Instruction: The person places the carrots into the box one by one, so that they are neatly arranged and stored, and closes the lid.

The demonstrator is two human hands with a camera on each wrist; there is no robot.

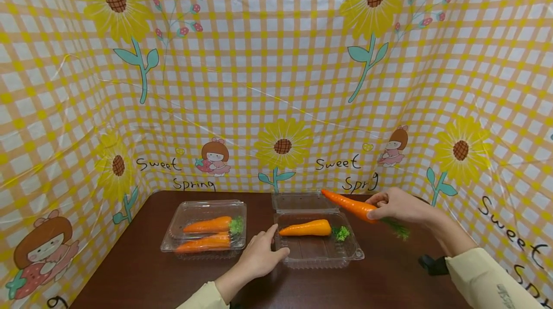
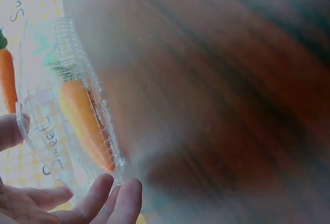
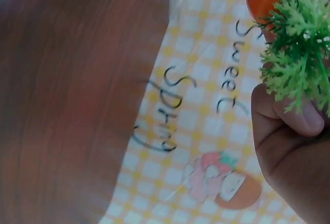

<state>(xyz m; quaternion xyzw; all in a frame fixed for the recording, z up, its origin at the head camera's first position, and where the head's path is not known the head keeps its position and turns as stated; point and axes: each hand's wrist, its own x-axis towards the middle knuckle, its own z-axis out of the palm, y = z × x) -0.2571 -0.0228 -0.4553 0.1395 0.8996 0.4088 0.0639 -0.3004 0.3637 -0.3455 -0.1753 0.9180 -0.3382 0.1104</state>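
Observation:
My right hand [image 1: 390,206] pinches a carrot [image 1: 347,202] near its thick, leafy end, holding it up over the right side of an open clear plastic clamshell box [image 1: 317,254]. The carrot's tip points up and left. Its green leaves [image 3: 299,44] hang by the thumb in the right wrist view. Inside the open box lies a paler orange carrot [image 1: 306,228] with a green tuft [image 1: 342,233] at its right end. At the box's left edge is my left hand [image 1: 261,251], fingers spread, the thumb [image 2: 9,131] right at the rim in the left wrist view.
A second clear box [image 1: 207,208], lid closed, stands to the left with two carrots [image 1: 207,225] in it. The open box's lid [image 1: 302,202] leans back toward the patterned cloth wall [image 1: 242,107]. A black object [image 1: 432,265] lies by the right sleeve on the brown table [image 1: 142,270].

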